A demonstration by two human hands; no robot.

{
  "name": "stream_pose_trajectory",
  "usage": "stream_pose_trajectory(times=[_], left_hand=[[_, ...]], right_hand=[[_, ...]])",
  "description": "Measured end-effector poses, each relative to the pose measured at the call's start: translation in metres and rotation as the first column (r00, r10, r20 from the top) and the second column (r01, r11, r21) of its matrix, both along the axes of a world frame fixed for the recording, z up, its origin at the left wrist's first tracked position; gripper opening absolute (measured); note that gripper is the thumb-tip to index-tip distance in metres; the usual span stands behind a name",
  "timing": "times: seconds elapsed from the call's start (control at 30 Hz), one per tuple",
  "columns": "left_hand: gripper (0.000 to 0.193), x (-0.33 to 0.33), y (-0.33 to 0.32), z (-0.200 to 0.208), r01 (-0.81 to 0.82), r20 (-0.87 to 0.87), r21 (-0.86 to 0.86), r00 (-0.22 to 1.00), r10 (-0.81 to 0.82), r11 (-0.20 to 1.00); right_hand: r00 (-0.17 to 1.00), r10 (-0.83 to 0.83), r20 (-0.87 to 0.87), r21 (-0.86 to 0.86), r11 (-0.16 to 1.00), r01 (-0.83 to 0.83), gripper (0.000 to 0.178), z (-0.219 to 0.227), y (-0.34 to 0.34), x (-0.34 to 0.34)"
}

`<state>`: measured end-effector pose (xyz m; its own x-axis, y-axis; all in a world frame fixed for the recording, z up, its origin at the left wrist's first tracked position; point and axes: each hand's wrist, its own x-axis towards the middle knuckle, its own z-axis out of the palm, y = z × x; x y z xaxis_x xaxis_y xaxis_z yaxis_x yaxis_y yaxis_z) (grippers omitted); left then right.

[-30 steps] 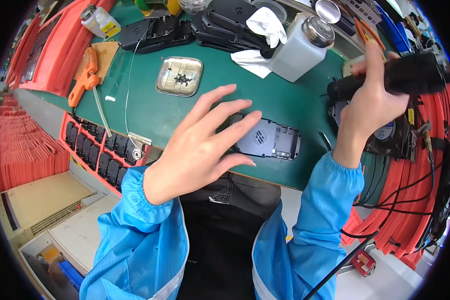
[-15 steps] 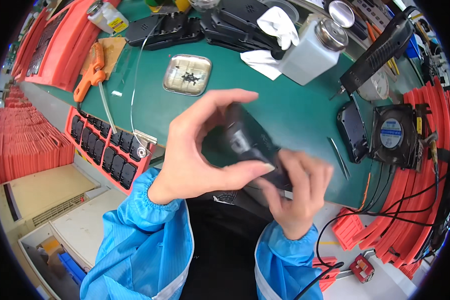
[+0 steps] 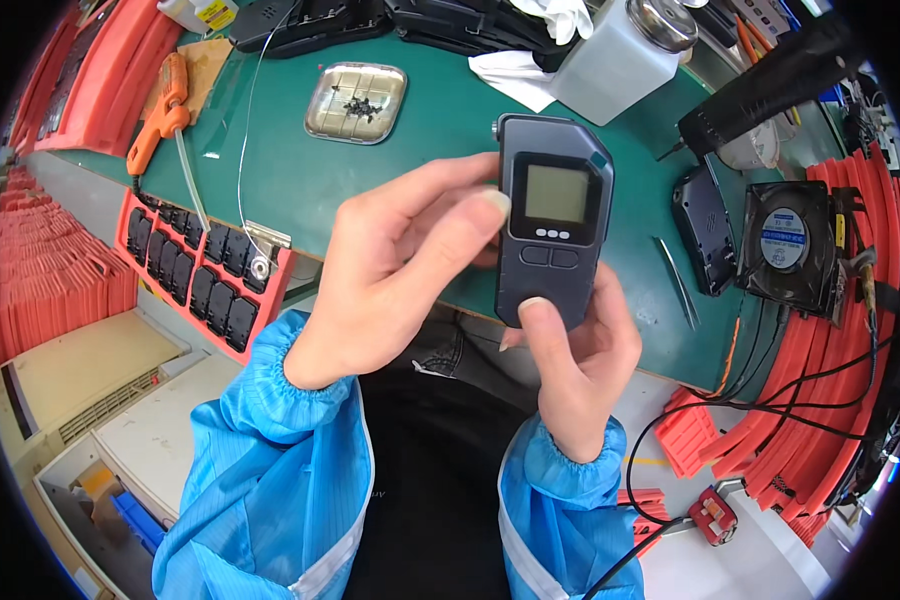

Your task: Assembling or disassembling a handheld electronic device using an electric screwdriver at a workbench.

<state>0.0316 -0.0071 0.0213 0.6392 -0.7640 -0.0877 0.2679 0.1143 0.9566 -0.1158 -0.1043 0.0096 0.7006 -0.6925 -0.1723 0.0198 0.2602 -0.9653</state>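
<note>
Both my hands hold a dark grey handheld meter (image 3: 548, 275) upright above the green bench, its small grey-green screen (image 3: 556, 193) and front buttons facing me. My left hand (image 3: 385, 265) is closed at the meter's upper left edge, thumb at the side; part of its fingers is hidden. From below, my right hand (image 3: 582, 365) grips the lower end, the thumb on the front and the fingers behind. Beyond them lies a square metal dish (image 3: 355, 103) with small dark screws inside.
An orange glue gun (image 3: 160, 120) and a red tray of black parts (image 3: 205, 270) are on the left. Farther back stands a white pump bottle (image 3: 625, 65). To the right are a black electric screwdriver (image 3: 760, 95), tweezers (image 3: 678, 283), a black housing (image 3: 705, 228) and a fan (image 3: 788, 250).
The meter has turned from a tilted, blurred pose to upright with its screen toward me. My left thumb has moved off its lower part to the upper left edge.
</note>
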Motion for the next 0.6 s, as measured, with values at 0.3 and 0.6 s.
stream_pose_trajectory(times=[0.3,0.6], left_hand=[[0.074,-0.010,-0.002,-0.002,0.038,0.157,0.093,0.986,-0.052,0.995],[0.077,-0.004,0.000,0.000,0.031,-0.050,0.072,0.998,-0.028,0.997]], right_hand=[[0.988,0.084,-0.129,-0.758,0.634,-0.152,0.047,0.005,-0.003,0.002],[0.982,0.155,-0.109,-0.887,0.432,-0.166,0.040,0.001,-0.011,-0.005]])
